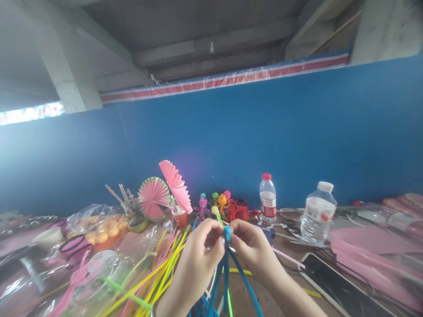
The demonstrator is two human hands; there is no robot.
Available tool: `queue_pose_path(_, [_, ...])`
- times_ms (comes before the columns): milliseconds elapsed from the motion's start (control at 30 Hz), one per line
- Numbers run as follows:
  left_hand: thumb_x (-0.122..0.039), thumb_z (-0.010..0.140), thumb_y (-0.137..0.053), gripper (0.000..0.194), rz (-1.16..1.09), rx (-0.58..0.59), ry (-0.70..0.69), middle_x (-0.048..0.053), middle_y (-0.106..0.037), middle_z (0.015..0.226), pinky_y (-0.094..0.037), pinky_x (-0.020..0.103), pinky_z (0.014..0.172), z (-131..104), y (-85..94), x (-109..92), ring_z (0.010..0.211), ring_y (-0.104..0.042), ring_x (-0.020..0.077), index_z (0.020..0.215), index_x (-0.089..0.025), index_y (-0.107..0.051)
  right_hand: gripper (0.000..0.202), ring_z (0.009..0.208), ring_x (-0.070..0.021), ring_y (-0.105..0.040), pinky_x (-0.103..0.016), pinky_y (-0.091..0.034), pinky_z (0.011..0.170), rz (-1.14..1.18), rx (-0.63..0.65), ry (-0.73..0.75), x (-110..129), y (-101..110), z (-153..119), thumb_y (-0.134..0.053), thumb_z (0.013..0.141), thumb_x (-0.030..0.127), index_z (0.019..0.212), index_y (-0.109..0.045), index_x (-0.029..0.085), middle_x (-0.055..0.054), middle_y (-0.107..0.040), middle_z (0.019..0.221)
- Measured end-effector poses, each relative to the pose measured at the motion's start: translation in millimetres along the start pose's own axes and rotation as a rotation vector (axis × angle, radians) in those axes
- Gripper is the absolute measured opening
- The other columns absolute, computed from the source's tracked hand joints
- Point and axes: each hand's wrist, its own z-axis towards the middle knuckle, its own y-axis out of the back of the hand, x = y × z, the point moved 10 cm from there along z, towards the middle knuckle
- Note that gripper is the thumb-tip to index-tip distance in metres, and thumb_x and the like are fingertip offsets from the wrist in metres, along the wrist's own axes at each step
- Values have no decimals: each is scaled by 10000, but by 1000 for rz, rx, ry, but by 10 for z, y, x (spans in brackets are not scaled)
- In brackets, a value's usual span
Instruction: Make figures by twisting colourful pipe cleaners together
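Several blue pipe cleaners (226, 279) hang down from a twisted blue knot between my two hands, in the middle of the head view. My left hand (203, 255) pinches the knot from the left with thumb and forefinger. From the right, the fingertips of my right hand (253, 251) close on the same blue twist. Below my hands more blue pipe cleaners (205, 306) lie on the table. A heap of yellow, green and pink pipe cleaners (158, 281) spreads out just left of my left wrist.
Two water bottles, one red-capped (267, 200) and one white-capped (319, 215), stand at the back right. A phone (340, 281) lies near my right forearm. Pink paper fans (153, 198), small pipe-cleaner figures (222, 202) and a bag of orange balls (107, 229) line the back.
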Motion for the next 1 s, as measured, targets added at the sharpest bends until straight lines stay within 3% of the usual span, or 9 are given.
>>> queue_pose_path(167, [-113,767,-425,110,46,-41,10,-21,-527,727,-377,206,633,9,40,56,670,-493,117,782,-191,-500,162,575,-87,-345,-198,-274,519,11,-40,-23,-37,32,-3,-535,779,291,710,-515,145,30,-433,618])
queue_pose_path(300, [-148,792,-410,95,3,28,15,-27,-488,697,-345,201,576,3,-4,44,631,-450,107,780,-187,-495,194,578,-77,-320,-189,-253,517,122,52,-67,-62,-22,-16,-544,786,326,717,-508,148,39,-399,624])
queue_pose_path(467, [-152,799,-380,143,-349,165,75,-6,-476,746,-344,220,629,6,-139,110,698,-441,117,788,-172,-521,237,535,-61,-284,-177,-227,485,321,180,-131,-103,-94,-23,-557,775,369,723,-489,148,49,-370,605])
queue_pose_path(667, [-117,764,-371,158,-712,258,176,12,-480,736,-358,240,650,-14,-267,179,704,-450,127,781,-159,-523,255,540,-65,-340,-177,-261,502,517,213,-168,-156,-129,-31,-619,722,369,738,-475,160,37,-423,631])
queue_pose_path(900, [-176,790,-462,97,-350,118,36,-4,-480,778,-332,218,652,52,-48,70,728,-431,119,702,-166,-500,180,652,-101,-427,-207,-331,618,245,156,-96,-13,-46,-14,-610,735,319,747,-562,146,6,-509,697])
queue_pose_path(1000, [-209,796,-490,89,-276,109,19,-5,-488,794,-338,213,651,59,-13,50,735,-446,121,721,-168,-518,204,608,-97,-412,-209,-322,582,169,95,-95,11,0,5,-636,702,335,710,-570,141,22,-493,631])
